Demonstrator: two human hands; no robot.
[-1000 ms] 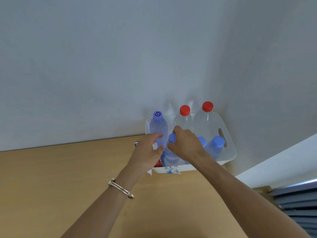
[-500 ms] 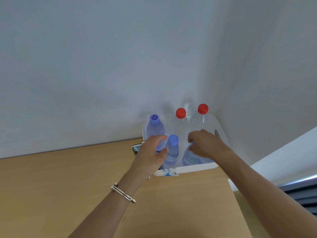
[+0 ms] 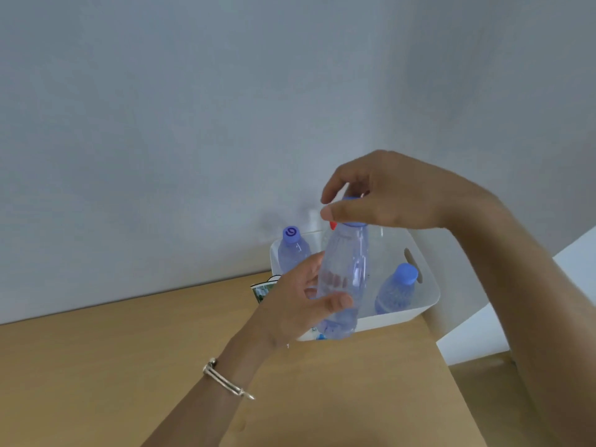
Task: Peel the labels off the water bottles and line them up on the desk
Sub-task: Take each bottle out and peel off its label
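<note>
Head view is showing the left hand (image 3: pixel 303 304) wrapping thumb and fingers round the lower body of a clear bottle (image 3: pixel 346 279), lifted over the white tub (image 3: pixel 387 321) at the desk's (image 3: pixel 129 366) far corner — the right hand (image 3: pixel 396 195) is pinching its blue cap from above. Risk: that smooth wall slipping if either hold loosens, toppling the ones below. Counting four bottles — one held, a purple-capped bottle (image 3: pixel 292 250), a blue-capped bottle (image 3: pixel 396 288), a red cap (image 3: pixel 333 225) peeking behind.

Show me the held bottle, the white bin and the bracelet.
held bottle (image 3: pixel 351 253): head view, on its clear body.
white bin (image 3: pixel 393 319): head view, on its front wall.
bracelet (image 3: pixel 225 380): head view, on the metal band.
</note>
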